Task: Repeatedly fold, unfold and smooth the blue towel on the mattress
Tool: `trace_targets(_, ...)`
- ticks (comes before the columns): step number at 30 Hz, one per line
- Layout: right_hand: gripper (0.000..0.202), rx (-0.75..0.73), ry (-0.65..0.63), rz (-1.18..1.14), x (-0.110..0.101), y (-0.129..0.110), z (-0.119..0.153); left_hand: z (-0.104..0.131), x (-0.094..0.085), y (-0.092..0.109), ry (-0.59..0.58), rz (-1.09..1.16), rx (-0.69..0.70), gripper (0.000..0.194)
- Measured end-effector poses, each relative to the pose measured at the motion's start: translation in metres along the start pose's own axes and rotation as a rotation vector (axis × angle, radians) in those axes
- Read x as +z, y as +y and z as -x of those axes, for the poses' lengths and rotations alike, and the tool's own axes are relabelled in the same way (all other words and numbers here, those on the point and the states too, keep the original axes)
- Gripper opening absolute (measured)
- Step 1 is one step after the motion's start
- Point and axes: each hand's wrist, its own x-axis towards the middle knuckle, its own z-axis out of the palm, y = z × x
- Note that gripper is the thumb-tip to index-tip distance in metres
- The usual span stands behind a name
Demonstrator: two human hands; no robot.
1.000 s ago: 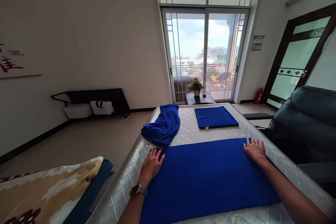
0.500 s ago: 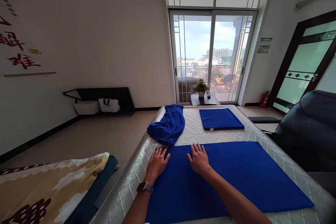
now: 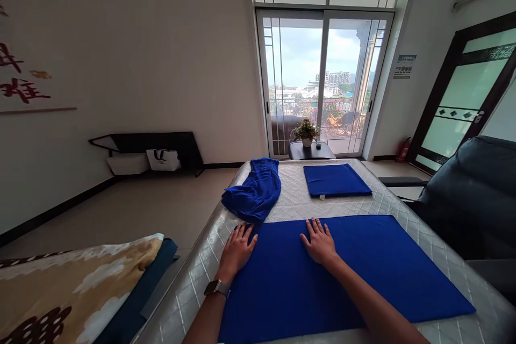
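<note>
A blue cloth (image 3: 282, 285) lies spread flat on a quilted mattress (image 3: 197, 274). My left hand (image 3: 237, 250), with a watch on the wrist, rests on the cloth's far left corner, fingers outstretched. My right hand (image 3: 320, 242) lies flat near the cloth's far edge, left of its middle, fingers apart. Just beyond my left hand is a crumpled blue cloth (image 3: 258, 191), its near end close to my fingertips. Farther back on the right sits a neatly folded blue cloth (image 3: 337, 180) with a small white tag.
A patterned blanket (image 3: 116, 274) covers another bed at the lower left. To the right stands a black leather chair (image 3: 471, 199). Beyond the mattress, a small table (image 3: 312, 151) holds a potted plant (image 3: 306, 133). A dark bench (image 3: 177, 142) is by the left wall.
My right hand has slid rightward along the cloth's far edge, away from my left hand. My left hand stays at the corner. The view has shifted slightly.
</note>
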Motion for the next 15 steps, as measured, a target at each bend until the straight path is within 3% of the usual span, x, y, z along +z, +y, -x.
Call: trace_targets(15,0.074,0.102,0.02,0.078,-0.016,0.084,0.001,-0.002,-0.004,0.001,-0.022,0.035,-0.011,0.058)
